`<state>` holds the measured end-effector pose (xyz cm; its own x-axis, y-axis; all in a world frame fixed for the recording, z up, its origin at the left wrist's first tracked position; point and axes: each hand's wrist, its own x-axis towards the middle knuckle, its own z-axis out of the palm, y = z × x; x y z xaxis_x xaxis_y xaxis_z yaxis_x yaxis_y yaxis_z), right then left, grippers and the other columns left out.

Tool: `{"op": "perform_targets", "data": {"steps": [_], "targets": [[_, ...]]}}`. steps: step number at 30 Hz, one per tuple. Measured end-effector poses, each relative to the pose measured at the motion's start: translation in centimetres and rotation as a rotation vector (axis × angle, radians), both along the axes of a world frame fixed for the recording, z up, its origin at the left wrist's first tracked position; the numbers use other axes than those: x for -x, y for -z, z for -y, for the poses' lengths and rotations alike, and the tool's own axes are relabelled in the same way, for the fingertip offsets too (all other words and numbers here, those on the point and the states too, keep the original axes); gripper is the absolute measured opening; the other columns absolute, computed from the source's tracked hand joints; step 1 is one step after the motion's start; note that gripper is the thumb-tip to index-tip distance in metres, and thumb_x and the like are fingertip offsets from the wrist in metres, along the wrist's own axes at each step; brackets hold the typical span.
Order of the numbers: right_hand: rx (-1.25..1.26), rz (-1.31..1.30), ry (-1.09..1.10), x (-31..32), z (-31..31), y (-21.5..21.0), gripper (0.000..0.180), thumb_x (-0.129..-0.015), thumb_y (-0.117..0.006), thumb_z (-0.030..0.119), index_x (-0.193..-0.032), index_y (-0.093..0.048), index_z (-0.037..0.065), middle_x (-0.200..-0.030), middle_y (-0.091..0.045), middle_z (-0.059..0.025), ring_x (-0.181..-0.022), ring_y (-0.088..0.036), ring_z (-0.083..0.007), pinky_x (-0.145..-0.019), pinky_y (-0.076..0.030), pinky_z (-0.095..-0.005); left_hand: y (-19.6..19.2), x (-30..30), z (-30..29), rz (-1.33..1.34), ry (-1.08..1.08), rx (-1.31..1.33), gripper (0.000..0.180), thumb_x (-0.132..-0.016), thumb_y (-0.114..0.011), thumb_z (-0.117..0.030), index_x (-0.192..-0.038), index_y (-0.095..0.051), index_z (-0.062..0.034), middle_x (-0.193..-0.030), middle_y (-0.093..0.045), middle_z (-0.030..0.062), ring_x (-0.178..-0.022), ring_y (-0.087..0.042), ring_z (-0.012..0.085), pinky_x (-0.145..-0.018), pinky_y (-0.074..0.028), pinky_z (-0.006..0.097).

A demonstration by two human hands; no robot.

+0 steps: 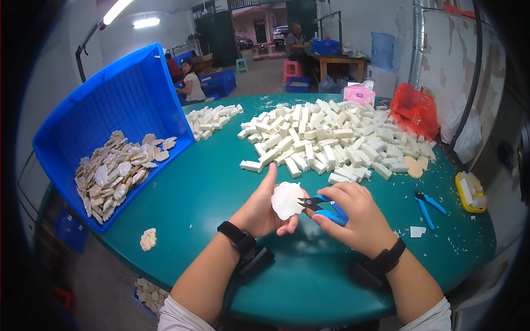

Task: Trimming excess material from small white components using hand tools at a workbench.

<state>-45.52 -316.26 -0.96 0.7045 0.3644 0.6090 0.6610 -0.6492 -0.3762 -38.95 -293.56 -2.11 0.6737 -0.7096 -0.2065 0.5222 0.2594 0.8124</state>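
In my left hand (pixel 260 205) I hold a flat, cream-white piece with a wavy rim (pixel 286 199), its broad face turned up. My right hand (pixel 353 212) is closed round blue-handled flush cutters (pixel 326 211), whose dark jaws meet the right edge of the piece. Whether the jaws are closed on it I cannot tell. Beyond both hands lies a big heap of white, block-like plastic parts (pixel 314 138). A single beige wavy piece (pixel 148 239) rests on the table to the left of my left forearm.
A tilted blue crate (pixel 127 83) at left holds many similar wavy pieces. On the green table (pixel 193 220) at right lie second blue-handled cutters (pixel 428 208), a yellow tray (pixel 470 193) and scraps. A red plastic bag (pixel 414 112) and pink tissue pack (pixel 359 95) stand behind. Other people sit farther back.
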Motion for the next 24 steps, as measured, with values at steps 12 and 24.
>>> {"op": "perform_targets", "data": {"steps": [12,24], "targets": [[0.051,0.020,-0.002,0.1,-0.2,0.3,0.041,-0.083,-0.074,0.035,-0.113,-0.063,0.008,-0.105,-0.060,-0.0096,-0.103,-0.055,-0.0293,-0.091,-0.040,-0.0409,0.2,0.3,0.3,0.075,-0.024,0.039,0.082,-0.099,-0.010,-0.070,-0.110,-0.056,-0.0036,-0.079,-0.061,0.0071,-0.059,-0.064,0.0200,-0.044,-0.046,0.028],[0.088,-0.053,0.006,0.2,-0.3,0.1,0.045,-0.085,-0.074,0.033,-0.117,-0.061,0.004,-0.113,-0.060,-0.0143,-0.111,-0.054,-0.0323,-0.097,-0.038,-0.0407,-0.1,0.8,0.9,0.121,-0.236,0.045,0.073,-0.099,-0.010,-0.068,-0.126,-0.049,-0.0128,-0.092,-0.058,0.0035,-0.063,-0.056,0.0167,-0.054,-0.045,0.029]]}}
